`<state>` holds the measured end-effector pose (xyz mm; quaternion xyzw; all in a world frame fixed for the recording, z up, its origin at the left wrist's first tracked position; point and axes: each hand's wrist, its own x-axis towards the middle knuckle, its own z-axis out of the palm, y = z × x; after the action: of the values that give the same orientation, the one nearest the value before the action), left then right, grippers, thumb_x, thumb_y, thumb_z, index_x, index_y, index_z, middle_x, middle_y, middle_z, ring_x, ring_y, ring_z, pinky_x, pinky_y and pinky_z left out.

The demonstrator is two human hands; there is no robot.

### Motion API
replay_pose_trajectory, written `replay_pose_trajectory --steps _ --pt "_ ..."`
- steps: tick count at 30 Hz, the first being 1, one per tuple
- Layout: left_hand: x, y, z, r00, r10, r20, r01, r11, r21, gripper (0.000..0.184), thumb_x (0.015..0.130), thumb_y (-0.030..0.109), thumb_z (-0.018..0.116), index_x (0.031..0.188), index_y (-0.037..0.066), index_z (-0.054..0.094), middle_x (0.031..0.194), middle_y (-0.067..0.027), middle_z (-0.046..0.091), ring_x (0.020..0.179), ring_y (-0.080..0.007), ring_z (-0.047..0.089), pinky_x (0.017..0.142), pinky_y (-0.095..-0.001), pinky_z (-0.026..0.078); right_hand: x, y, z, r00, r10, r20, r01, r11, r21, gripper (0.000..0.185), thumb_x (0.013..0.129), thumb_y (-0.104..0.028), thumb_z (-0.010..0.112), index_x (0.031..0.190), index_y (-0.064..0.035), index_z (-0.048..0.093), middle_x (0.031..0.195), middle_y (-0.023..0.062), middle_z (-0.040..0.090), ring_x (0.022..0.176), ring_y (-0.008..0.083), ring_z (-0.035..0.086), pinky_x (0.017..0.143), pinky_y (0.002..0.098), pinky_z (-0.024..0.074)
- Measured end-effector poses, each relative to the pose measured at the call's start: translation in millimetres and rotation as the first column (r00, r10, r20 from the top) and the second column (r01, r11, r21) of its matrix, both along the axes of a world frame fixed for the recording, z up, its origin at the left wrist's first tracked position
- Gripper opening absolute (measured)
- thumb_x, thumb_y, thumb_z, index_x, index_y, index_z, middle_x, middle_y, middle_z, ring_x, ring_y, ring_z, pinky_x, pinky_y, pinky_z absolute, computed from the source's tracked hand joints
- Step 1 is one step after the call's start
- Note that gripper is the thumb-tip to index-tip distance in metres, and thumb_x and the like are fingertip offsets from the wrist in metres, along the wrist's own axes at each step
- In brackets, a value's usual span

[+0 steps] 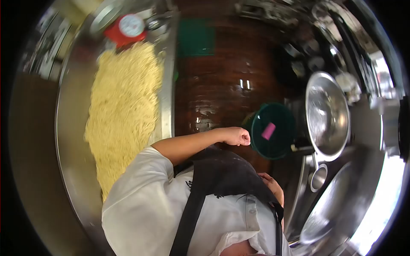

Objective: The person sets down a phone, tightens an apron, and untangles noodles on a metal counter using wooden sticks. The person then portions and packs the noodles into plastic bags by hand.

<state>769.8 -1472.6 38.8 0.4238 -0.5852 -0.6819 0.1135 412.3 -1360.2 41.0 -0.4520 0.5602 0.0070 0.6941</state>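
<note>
My left hand (238, 136) reaches across in front of my body with its fingers curled closed, and nothing shows in them. Just beyond its knuckles stands a dark green bucket (255, 135). Within the bucket's opening is a small pink block (268, 131) that looks like a sponge; whether it lies inside or is above the bottom I cannot tell. My right hand (272, 186) is low at my side against the dark apron (226, 173), fingers loosely apart and partly hidden by the cloth. It holds nothing that I can see.
A steel worktable (70, 141) on the left bears a wide bed of yellow noodles (124, 106) and a red scale (131, 26). At right are a large steel bowl (326, 115), a small steel cup (318, 178) and a wide pan (329, 205). The brown floor (222, 85) looks wet.
</note>
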Motion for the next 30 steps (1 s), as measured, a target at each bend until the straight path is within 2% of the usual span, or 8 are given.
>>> replay_pose_trajectory --steps 4,9,12,16,19,21,23,30 --pt "53.4 19.9 12.9 0.959 0.278 -0.059 -0.278 0.961 0.013 0.034 0.096 0.034 0.065 0.112 0.005 0.067 0.101 -0.0041 0.070 0.082 -0.0135 0.064 0.078 -0.0318 0.052 -1.3 -64.1 -10.9 0.995 0.065 0.071 -0.080 0.972 0.222 0.034 0.101 -0.015 0.055 0.134 -0.0076 0.061 0.127 0.0017 0.063 0.118 0.0125 0.054 0.100 0.0266 0.0424" --pt "91.4 45.0 15.9 0.858 0.499 -0.121 -0.504 0.864 -0.008 0.037 0.096 0.035 0.065 0.115 0.004 0.066 0.105 -0.0070 0.070 0.091 -0.0172 0.066 0.083 -0.0330 0.052 43.0 -170.4 18.8 0.905 0.423 -0.047 -0.408 0.893 0.192 0.039 0.098 -0.009 0.059 0.137 -0.0060 0.057 0.128 0.0046 0.062 0.118 0.0147 0.056 0.099 0.0276 0.0444" --pt "109.3 58.1 15.2 0.776 0.618 -0.126 -0.627 0.778 -0.042 0.038 0.096 0.036 0.065 0.117 0.003 0.065 0.107 -0.0089 0.071 0.097 -0.0190 0.066 0.085 -0.0332 0.052 94.3 -236.6 27.2 0.739 0.660 -0.137 -0.651 0.751 0.111 0.044 0.095 -0.006 0.061 0.138 -0.0050 0.055 0.128 0.0063 0.062 0.118 0.0160 0.057 0.099 0.0282 0.0457" --pt "126.5 68.6 9.1 0.599 0.799 -0.054 -0.800 0.595 -0.072 0.038 0.097 0.035 0.064 0.117 0.003 0.065 0.104 -0.0090 0.071 0.093 -0.0179 0.067 0.084 -0.0328 0.052 193.0 -310.8 27.9 0.355 0.886 -0.297 -0.928 0.371 -0.003 0.050 0.093 -0.002 0.064 0.141 -0.0037 0.052 0.129 0.0086 0.062 0.118 0.0178 0.058 0.098 0.0290 0.0473" --pt "132.7 79.6 12.6 0.326 0.945 -0.012 -0.945 0.326 0.013 0.035 0.097 0.032 0.064 0.116 0.003 0.065 0.099 -0.0080 0.070 0.087 -0.0166 0.067 0.080 -0.0325 0.053 277.9 -346.9 13.2 0.127 0.932 -0.340 -0.992 0.111 -0.065 0.055 0.090 0.001 0.066 0.143 -0.0027 0.049 0.129 0.0103 0.062 0.117 0.0191 0.059 0.097 0.0295 0.0486" --pt "126.9 91.5 2.5 0.094 0.995 0.045 -0.996 0.094 -0.005 0.033 0.097 0.031 0.064 0.115 0.003 0.065 0.096 -0.0068 0.070 0.084 -0.0160 0.066 0.078 -0.0325 0.053 320.9 -368.6 -19.9 0.194 0.972 -0.130 -0.975 0.177 -0.131 0.052 0.093 0.000 0.063 0.143 -0.0042 0.049 0.129 0.0135 0.062 0.117 0.0214 0.060 0.097 0.0317 0.0503" --pt "123.8 111.8 -9.7 -0.120 0.988 0.094 -0.992 -0.116 -0.045 0.030 0.097 0.029 0.064 0.113 0.003 0.065 0.094 -0.0063 0.069 0.082 -0.0156 0.065 0.077 -0.0324 0.054 368.3 -364.5 -30.3 0.066 0.998 -0.012 -0.979 0.062 -0.195 0.051 0.094 0.000 0.060 0.144 -0.0059 0.048 0.129 0.0148 0.061 0.118 0.0223 0.060 0.096 0.0326 0.0514" --pt "67.1 254.0 -9.4 -0.791 0.601 0.115 -0.610 -0.788 -0.083 0.017 0.097 0.017 0.062 0.107 0.004 0.065 0.087 -0.0041 0.066 0.077 -0.0116 0.064 0.070 -0.0260 0.053 479.8 -285.1 -34.2 -0.464 0.882 -0.084 -0.839 -0.468 -0.278 0.049 0.092 -0.006 0.063 0.139 -0.0034 0.052 0.124 0.0197 0.064 0.110 0.0262 0.065 0.093 0.0359 0.0528"
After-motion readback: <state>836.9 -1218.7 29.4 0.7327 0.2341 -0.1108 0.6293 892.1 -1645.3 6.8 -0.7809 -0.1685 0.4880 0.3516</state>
